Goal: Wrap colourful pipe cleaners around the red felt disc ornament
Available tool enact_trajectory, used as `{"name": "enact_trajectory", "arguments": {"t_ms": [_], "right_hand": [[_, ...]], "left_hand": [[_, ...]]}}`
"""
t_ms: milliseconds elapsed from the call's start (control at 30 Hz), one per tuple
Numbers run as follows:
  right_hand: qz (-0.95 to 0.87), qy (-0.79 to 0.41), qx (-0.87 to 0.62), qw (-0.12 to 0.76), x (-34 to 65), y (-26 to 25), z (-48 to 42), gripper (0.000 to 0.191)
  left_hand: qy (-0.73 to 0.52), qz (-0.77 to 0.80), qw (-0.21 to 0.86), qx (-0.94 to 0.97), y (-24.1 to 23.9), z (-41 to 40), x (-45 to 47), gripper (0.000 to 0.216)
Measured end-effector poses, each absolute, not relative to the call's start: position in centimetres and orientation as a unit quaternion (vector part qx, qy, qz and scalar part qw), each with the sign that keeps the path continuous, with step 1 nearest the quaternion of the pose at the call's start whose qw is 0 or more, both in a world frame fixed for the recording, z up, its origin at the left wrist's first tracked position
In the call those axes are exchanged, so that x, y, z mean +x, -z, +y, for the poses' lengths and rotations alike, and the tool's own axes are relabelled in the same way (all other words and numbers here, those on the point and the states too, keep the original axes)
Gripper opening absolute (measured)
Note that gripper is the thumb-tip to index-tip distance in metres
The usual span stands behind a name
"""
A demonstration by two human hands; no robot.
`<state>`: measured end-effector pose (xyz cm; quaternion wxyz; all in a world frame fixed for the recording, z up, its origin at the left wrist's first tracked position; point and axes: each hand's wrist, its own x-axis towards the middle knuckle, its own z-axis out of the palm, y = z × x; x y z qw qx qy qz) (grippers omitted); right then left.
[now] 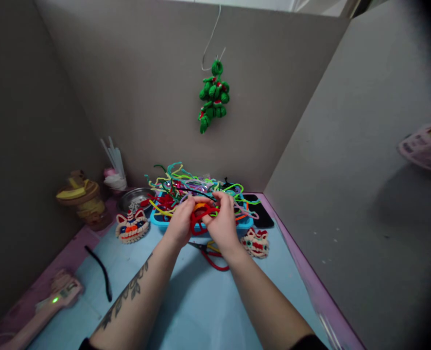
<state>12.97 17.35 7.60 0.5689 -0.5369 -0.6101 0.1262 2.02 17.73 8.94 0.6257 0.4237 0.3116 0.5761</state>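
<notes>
Walled at the back and both sides by gray partitions (pixel 138 82), with reach hemmed in there and freer toward the near side. Spread below, a blue mat (pixel 193 301) edged by a pink border (pixel 291 243), with most room for moving between and beside the forearms. Set toward the back, a blue tray (pixel 159 224) heaped with fuzzy stems (pixel 200 183), strands spilling over the rim and apt, by judgment, to snag a passing wrist. Close together just before the tray, left hand (pixel 181 224) and right hand (pixel 222 224), fingertips of both pinched on a red looped piece (pixel 194 222) held above the mat. Off left, a pink tool (pixel 67 287) showing a green light; beside the tray at right, a black phone (pixel 264 217), narrowing that corner. Under the hands, red-handled scissors (pixel 205 249), close to the wrists. On either side, two animal-face pieces (pixel 131 231), apparently finished. Judged only part-made: the red looped piece, bent into outline with orange showing inside; shaping and joining seemingly left, joins hidden by fingers. Slimmest, at left, a single black stem (pixel 101 272), lying apart.
</notes>
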Motion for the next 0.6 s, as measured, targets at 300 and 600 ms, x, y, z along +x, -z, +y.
{"name": "enact_trajectory", "arguments": {"t_ms": [300,600], "right_hand": [[-0.619,-0.086,-0.54,0.564,12.8,-7.0,17.1,0.052],[-0.604,-0.077,-0.525,0.594,12.8,-7.7,16.8,0.054]], "left_hand": [[-0.612,0.378,0.513,0.468,-7.7,17.5,3.2,0.037],[-0.651,0.36,0.474,0.472,-8.4,17.7,2.1,0.034]]}}
